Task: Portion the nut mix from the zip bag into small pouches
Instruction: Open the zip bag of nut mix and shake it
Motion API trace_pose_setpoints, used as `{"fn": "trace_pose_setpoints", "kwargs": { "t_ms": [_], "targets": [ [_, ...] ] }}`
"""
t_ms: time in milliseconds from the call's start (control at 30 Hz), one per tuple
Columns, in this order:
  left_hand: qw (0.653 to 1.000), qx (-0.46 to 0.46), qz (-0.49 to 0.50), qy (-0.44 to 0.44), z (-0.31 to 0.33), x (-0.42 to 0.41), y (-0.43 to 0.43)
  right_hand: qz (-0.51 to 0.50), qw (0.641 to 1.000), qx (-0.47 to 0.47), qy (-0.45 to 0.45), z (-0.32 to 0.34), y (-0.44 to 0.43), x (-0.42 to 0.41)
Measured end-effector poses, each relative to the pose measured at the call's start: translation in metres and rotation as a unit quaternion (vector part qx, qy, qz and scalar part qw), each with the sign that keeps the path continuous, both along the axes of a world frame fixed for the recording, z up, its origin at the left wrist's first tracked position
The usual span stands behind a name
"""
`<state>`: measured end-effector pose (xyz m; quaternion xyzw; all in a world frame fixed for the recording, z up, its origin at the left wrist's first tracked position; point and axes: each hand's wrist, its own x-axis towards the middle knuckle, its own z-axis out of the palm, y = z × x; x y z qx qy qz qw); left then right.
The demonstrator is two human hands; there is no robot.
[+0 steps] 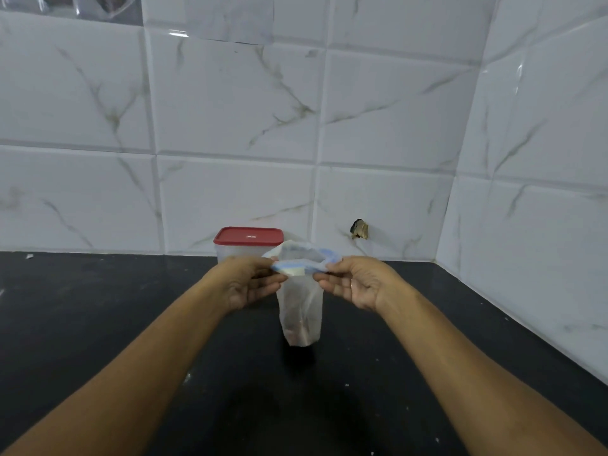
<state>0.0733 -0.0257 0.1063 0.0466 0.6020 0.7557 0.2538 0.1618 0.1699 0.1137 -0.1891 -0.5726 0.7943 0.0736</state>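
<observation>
Two hands on it: your left hand (250, 281) and right hand (355, 284) each pinch one side of the zip bag (301, 311) at its blue-striped mouth, fingers (330, 286) curled on the rim, holding it spread. It hangs over the dark table (131, 307), just in front of the red-lidded container (248, 240); can't tell if the bottom touches down. Looks like thin, floppy film, bottom-heavy I'd guess, so the stiffer zip strip is the place to grip. Tiled wall (526, 159) behind and right, open table to your left.

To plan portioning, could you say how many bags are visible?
1: the zip bag, mouth pinched by left hand and right hand; others may lie out of view.
</observation>
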Motion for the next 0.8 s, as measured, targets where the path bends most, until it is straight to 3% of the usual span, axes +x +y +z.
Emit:
{"fn": "trace_pose_setpoints", "kwargs": {
  "t_ms": [167, 367, 500, 633, 800],
  "targets": [
    [0.979, 0.163, 0.044, -0.112, -0.012, -0.005, 0.003, -0.049, 0.986, -0.152, 0.048, -0.007, -0.001, -0.003],
    [0.952, 0.263, 0.018, -0.154, -0.017, 0.002, 0.009, -0.048, 0.969, -0.233, 0.071, -0.012, -0.003, -0.004],
    [0.958, 0.253, -0.006, -0.133, -0.019, 0.005, 0.009, -0.028, 0.978, -0.202, 0.046, -0.017, -0.001, -0.006],
    [0.980, 0.173, -0.037, -0.095, -0.019, 0.007, 0.013, -0.004, 0.991, -0.131, -0.004, -0.022, -0.002, -0.008],
    [0.986, 0.140, -0.030, -0.079, -0.022, 0.001, 0.010, -0.009, 0.993, -0.121, 0.005, -0.023, 0.005, -0.010]
  ]
}}
